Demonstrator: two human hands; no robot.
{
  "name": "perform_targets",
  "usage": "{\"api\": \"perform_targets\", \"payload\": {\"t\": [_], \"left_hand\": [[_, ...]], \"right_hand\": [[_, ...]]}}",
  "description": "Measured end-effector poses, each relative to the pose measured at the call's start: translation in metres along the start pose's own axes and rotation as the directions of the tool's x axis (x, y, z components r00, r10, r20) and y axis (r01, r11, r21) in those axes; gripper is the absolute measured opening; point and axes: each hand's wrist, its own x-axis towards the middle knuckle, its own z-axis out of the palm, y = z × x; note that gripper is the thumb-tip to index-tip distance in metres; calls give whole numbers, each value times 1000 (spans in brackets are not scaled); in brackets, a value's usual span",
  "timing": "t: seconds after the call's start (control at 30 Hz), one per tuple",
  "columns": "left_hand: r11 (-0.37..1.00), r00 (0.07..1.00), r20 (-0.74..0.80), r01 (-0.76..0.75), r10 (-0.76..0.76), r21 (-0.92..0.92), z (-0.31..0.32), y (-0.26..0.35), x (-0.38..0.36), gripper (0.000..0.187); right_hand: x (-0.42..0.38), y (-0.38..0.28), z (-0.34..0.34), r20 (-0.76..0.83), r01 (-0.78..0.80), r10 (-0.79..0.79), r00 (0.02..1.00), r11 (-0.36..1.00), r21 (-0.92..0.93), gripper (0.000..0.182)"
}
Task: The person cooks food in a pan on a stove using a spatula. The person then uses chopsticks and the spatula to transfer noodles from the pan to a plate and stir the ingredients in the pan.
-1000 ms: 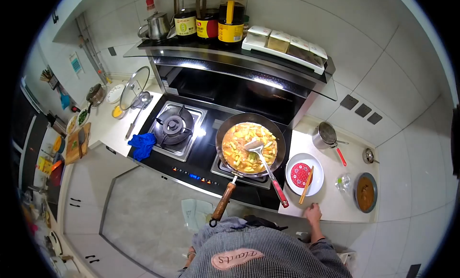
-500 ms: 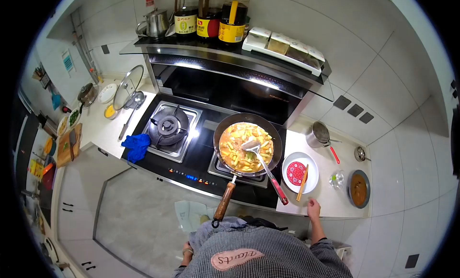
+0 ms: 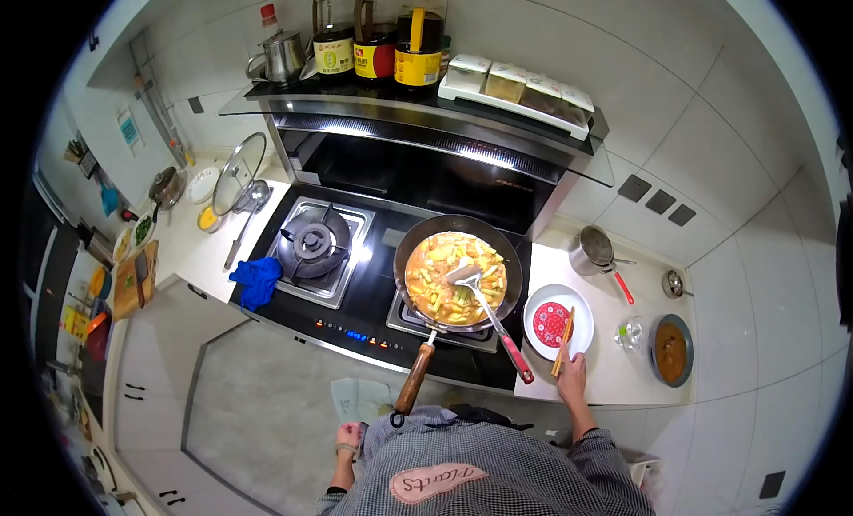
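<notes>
A dark wok (image 3: 404, 249) full of yellow and orange stew sits on the right burner, its wooden handle toward me. A spatula (image 3: 493, 316) with a red-ended handle rests in it. On the right counter, wooden chopsticks (image 3: 565, 341) lie across a white bowl (image 3: 580, 310) with a red patterned inside. My right hand (image 3: 572, 380) is at the near ends of the chopsticks; whether its fingers grip them is too small to tell. My left hand (image 3: 349, 435) hangs near my body, fingers curled, and what it holds, if anything, cannot be made out.
The left burner (image 3: 313, 239) has a blue cloth (image 3: 255, 281) beside it. A glass lid (image 3: 240, 173) and ladle stand at the left. A small pot (image 3: 593, 249) and a bowl of brown sauce (image 3: 672, 349) are at the right. Bottles (image 3: 419, 40) line the shelf.
My right hand has moved up and left from the counter edge to the chopsticks. My left hand has risen and shows more fully. The view has shifted slightly.
</notes>
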Motion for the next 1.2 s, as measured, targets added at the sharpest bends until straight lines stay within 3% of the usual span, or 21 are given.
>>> {"api": "perform_targets", "payload": {"t": [0.03, 0.1, 0.17, 0.23, 0.33, 0.4, 0.47, 0.53, 0.6, 0.67, 0.73, 0.8, 0.83, 0.87, 0.93, 0.97, 1.1, 1.2], "left_hand": [[1000, 1000, -1, -3, 3, 5, -2, 14, 1, 22], [957, 995, -94, -61, 36, -283, -8, 49, 9, 22], [931, 975, -173, -187, 138, -313, -18, 94, 12, 24], [925, 961, -207, -238, 181, -298, -30, 175, -8, 27], [890, 939, -147, -341, 309, -302, -36, 273, -37, 26], [838, 865, 25, -477, 501, -263, -24, 331, -61, 24], [841, 801, 279, -455, 530, -291, 9, 375, -88, 23], [900, 656, 619, -355, 432, -252, 60, 400, -108, 26], [945, 515, 823, -318, 240, -76, 117, 394, -115, 45], [934, 602, 796, -312, 55, 172, 184, 353, -99, 73], [984, 670, 733, -21, -119, 179, 230, 350, -104, 90], [947, 603, 761, 316, -242, 50, 276, 329, -87, 85], [907, 531, 806, 422, -261, 15, 280, 346, -95, 63], [907, 531, 806, 421, -263, 19, 290, 347, -98, 63], [876, 673, 732, 412, -107, -252, 304, 354, -105, 43], [844, 725, 676, 439, -131, -307, 308, 355, -107, 32], [850, 809, 568, 401, -154, -341, 281, 361, -108, 34], [911, 882, 470, 228, -43, -344, 240, 369, -110, 38]], "right_hand": [[3, -2, -1, -19, 50, -52, 998, 994, -94, 73], [10, 4, 5, -18, 127, -130, 991, 986, -111, 65], [13, 10, 9, -12, 204, -207, 978, 971, -128, 58], [17, 13, 11, 5, 236, -236, 972, 971, -44, 37], [20, 15, 4, -8, 292, -292, 956, 956, -19, 28], [22, 11, -4, -54, 284, -283, 958, 959, 8, 25], [25, 9, -8, -99, 276, -271, 957, 961, 33, 23], [29, 8, -10, -206, 201, -173, 963, 972, 121, 18], [30, 3, -10, -263, 174, -118, 958, 963, 203, 17], [29, -2, -7, -312, 148, -53, 948, 946, 288, 17], [27, -5, -1, -369, 116, 40, 928, 913, 391, 18], [22, -10, -4, -361, 99, 62, 930, 906, 411, 18], [19, -13, -6, -351, 84, 96, 931, 881, 465, 18], [18, -14, -8, -339, 71, 129, 932, 853, 518, 18], [15, -11, -5, -339, 53, 155, 928, 845, 532, 19], [13, -8, -3, -339, 39, 176, 924, 839, 542, 19], [13, -2, -13, -278, -1, 234, 932, 767, 642, 20], [17, 0, -21, -282, 6, 240, 929, 753, 658, 22]]}}
